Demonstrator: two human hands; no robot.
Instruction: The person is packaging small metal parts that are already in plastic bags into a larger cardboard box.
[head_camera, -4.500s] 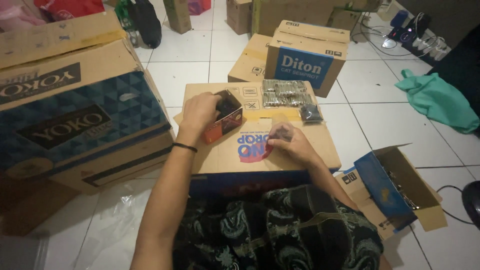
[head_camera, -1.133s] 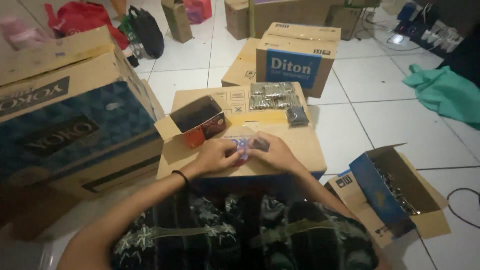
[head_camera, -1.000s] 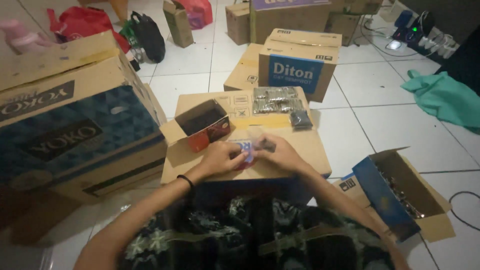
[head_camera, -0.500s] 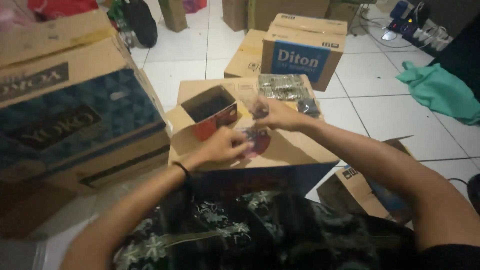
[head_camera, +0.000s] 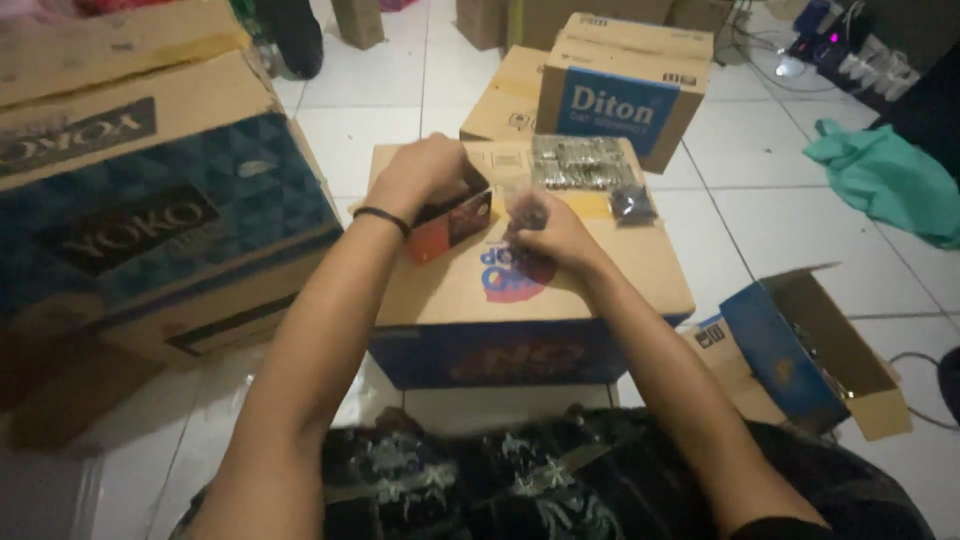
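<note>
Right hand (head_camera: 548, 228), centre of frame: fingers (head_camera: 524, 222) pinched narrow on a small dark packet (head_camera: 528, 210), blurred, kind not clear. Packet sits just above the top of the cardboard carton (head_camera: 640, 270) that serves as a desk.

Left hand (head_camera: 425, 175), a little up and left of it: fingers curled over the open top of a small red-and-black box (head_camera: 450, 222), gripping its rim. Box stands on the carton top, tilted. Dark band (head_camera: 381, 216) on the left wrist.

Carton top, far edge: a flat pack of small metal parts (head_camera: 582, 162), and a smaller dark bag (head_camera: 632, 203) just right and nearer.

Floor is white tile (head_camera: 800, 240), dim light. Left of frame: large blue-and-brown carton (head_camera: 170, 220). Top centre: carton with a blue label (head_camera: 625, 85), close behind the working carton. Lower right: small open blue-lined box (head_camera: 800, 350) on the floor. Upper right: green cloth (head_camera: 880, 180) crumpled on the tile, cables and plugs (head_camera: 850, 60) beyond it. Bottom edge: person's lap in dark patterned fabric (head_camera: 520, 480).
</note>
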